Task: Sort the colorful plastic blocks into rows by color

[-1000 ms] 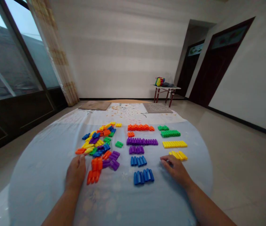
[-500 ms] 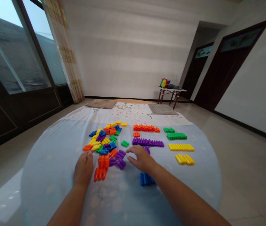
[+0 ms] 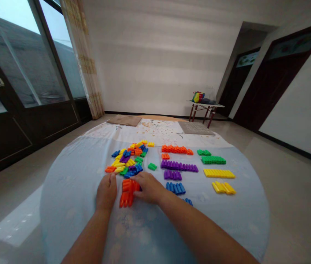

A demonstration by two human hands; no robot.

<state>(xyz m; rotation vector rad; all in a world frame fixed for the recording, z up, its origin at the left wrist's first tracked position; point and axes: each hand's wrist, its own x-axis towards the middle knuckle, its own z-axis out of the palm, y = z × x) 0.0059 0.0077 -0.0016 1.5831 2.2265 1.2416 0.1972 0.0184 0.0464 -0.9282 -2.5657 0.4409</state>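
My left hand (image 3: 106, 192) rests on the cloth left of some orange ribbed plastic blocks (image 3: 126, 198), its fingers together and their inner side hidden. Over the right side of these blocks, my right hand (image 3: 147, 187) is bent down with thumb and fingers curled. It covers the spot where purple blocks lay, so what it grips is hidden. Just beyond both hands lies a mixed pile of blocks (image 3: 128, 160) in yellow, blue, orange, green and purple. A lone green block (image 3: 152, 166) sits right of the pile.
Sorted rows stand to the right: orange (image 3: 174, 149), purple (image 3: 179, 166), blue (image 3: 176, 188), green (image 3: 213, 160) and yellow (image 3: 219, 173). More blue pieces (image 3: 188, 202) show beside my right forearm. Two mats (image 3: 124, 120) lie at the round table's far edge.
My right hand has moved left from beside the purple blocks onto them, and its fingers have curled. The blue row shows again. My left hand keeps its pose; the view has shifted slightly.
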